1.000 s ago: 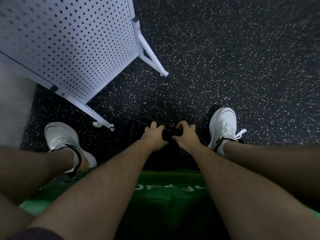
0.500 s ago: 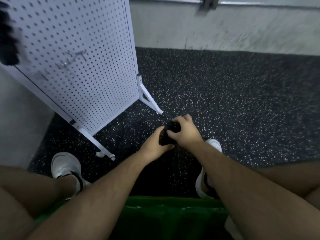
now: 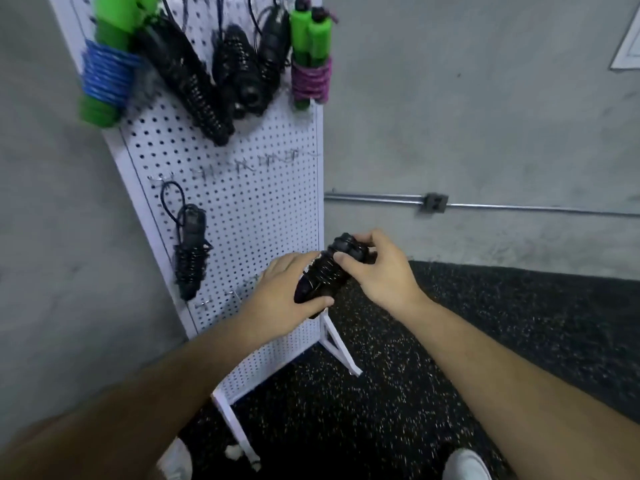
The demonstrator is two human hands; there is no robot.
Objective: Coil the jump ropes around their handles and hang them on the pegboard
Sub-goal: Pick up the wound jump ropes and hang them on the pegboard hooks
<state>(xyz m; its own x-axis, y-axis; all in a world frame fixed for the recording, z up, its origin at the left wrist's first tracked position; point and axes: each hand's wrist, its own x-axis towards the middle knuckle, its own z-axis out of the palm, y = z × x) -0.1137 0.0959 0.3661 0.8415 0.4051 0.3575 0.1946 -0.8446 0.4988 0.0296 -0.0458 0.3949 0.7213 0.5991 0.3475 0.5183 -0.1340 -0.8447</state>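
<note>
both hands held a black jump rope (image 3: 323, 273), already coiled around its handles, in the air just in front of the right edge of the white pegboard (image 3: 249, 216) and on none of its hooks. the left hand (image 3: 285, 294) gripped the lower end of the bundle, thumb curled across it. the right hand (image 3: 379, 268) wrapped the upper end, its fingers (image 3: 365, 239) curled over the handle tops and the thumb pressed on the coils. the bundle lay tilted, upper end toward the right. other coiled ropes hung on the pegboard: a blurred green-handled rope with blue cord (image 3: 104, 74) at the upper left, two or perhaps three black bundles (image 3: 197, 84) beside it, a green-handled rope with purple cord (image 3: 310, 69) at the upper right, and a lower black bundle (image 3: 190, 252) hanging by a loop at the left. a row of metal hooks (image 3: 266, 161) ran across the middle. the board stood on a dark speckled floor (image 3: 502, 341) before a grey wall (image 3: 485, 116).
</note>
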